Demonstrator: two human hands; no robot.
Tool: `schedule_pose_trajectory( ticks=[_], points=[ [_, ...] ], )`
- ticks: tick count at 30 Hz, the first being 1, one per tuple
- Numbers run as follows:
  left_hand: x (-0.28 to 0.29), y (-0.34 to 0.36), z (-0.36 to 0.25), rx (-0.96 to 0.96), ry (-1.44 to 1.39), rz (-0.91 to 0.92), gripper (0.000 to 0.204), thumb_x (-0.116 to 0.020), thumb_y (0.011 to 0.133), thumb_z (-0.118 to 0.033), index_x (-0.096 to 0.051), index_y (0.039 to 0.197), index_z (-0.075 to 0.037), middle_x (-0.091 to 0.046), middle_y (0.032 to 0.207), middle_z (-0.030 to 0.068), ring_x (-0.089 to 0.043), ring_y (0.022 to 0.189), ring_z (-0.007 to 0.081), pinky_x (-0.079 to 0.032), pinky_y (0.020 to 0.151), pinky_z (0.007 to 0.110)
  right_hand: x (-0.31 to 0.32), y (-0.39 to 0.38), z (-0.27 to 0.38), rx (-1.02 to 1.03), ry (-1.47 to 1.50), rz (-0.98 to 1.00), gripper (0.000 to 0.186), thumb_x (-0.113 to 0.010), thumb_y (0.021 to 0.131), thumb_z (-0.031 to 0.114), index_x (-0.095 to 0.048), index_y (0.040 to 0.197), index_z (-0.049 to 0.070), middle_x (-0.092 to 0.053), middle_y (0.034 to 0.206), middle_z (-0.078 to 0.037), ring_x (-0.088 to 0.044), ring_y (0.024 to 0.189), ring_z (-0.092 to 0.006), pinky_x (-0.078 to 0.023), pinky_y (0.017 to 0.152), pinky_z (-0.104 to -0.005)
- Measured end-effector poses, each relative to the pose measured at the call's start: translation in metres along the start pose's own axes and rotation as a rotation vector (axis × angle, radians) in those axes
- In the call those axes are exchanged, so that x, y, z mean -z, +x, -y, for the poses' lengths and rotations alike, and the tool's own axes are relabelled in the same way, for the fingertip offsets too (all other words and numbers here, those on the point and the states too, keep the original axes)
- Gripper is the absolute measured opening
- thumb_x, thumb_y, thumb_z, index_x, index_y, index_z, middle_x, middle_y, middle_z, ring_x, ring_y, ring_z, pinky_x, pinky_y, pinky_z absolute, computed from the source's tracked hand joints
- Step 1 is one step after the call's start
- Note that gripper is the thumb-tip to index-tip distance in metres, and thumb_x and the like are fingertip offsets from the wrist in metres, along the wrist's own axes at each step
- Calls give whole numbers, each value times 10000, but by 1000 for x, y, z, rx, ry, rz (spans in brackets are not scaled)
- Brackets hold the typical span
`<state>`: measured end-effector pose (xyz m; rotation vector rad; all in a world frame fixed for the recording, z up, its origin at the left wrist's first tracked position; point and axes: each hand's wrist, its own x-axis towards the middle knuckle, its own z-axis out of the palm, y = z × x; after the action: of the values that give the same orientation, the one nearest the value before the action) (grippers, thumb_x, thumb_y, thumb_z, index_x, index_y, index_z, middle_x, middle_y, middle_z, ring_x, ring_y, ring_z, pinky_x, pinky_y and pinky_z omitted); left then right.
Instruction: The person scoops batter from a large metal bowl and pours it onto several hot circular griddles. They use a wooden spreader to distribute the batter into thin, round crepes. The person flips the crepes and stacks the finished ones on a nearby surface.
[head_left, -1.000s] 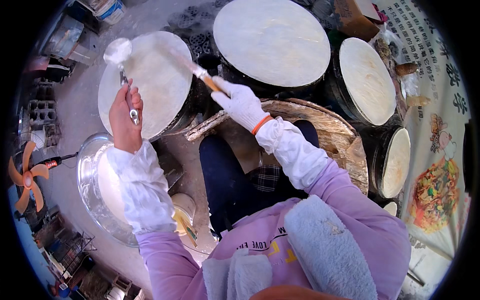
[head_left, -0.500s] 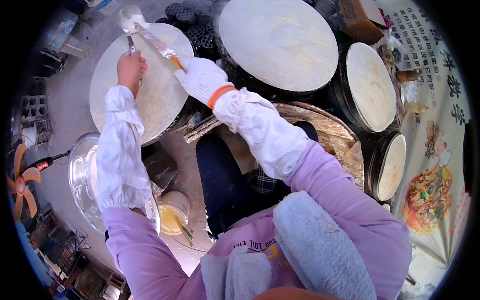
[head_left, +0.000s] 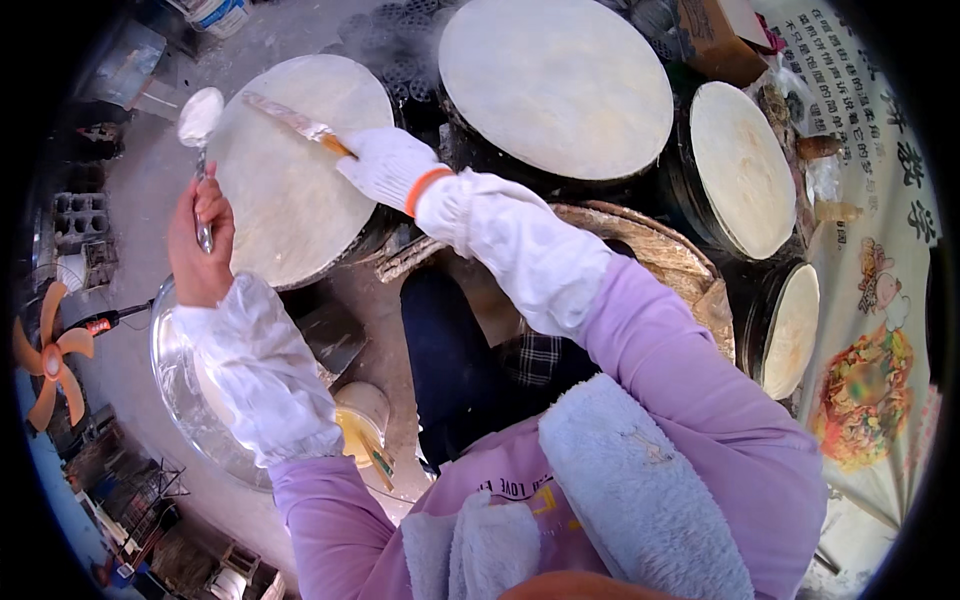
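Observation:
My left hand (head_left: pixel 204 232), bare, is closed round the metal handle of a ladle (head_left: pixel 201 114) whose bowl is coated with white batter. It is held up at the left rim of the nearest round griddle (head_left: pixel 310 195), which is covered with a pale layer. In a white glove with an orange cuff, my right hand (head_left: pixel 388 168) grips the wooden handle of a long flat spatula (head_left: pixel 290 118). The spatula's blade, smeared with white, lies over the griddle's far part, apart from the ladle.
More round griddles with pale sheets (head_left: pixel 557 88) stand ahead and to the right. A large metal basin (head_left: pixel 165 350) is below my left forearm, beside a white bucket (head_left: pixel 365 405) of yellow liquid with brush handles. An orange fan (head_left: pixel 52 358) stands far left; a printed banner (head_left: pixel 850 230) hangs right.
My left hand has drawn the ladle back toward me and left, off the griddle's far edge. The ladle and spatula, close together before, are now apart. My right hand has shifted slightly left.

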<state>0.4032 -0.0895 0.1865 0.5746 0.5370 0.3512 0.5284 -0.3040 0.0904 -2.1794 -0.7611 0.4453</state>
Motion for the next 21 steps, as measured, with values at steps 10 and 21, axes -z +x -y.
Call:
schedule_pose_trajectory(
  ticks=[10,21],
  points=[
    [-68,-177,73,34,403,100,395,-420,1087,-194,-436,1401,46,-512,827,-3,-395,526,29,-346,442,177,117,-170,-53,68,320,-426,505,-635,904,363,-620,1265,11,-711,945,-206,-689,876,-322,-521,791,-399],
    [-117,-302,242,703,328,594,453,-437,1084,-330,-474,1345,38,-677,1037,116,-395,486,25,-338,419,155,193,-482,12,-380,1241,-140,253,-553,950,265,-646,983,31,-580,667,-34,-535,453,-97,-416,388,-238]
  ],
)
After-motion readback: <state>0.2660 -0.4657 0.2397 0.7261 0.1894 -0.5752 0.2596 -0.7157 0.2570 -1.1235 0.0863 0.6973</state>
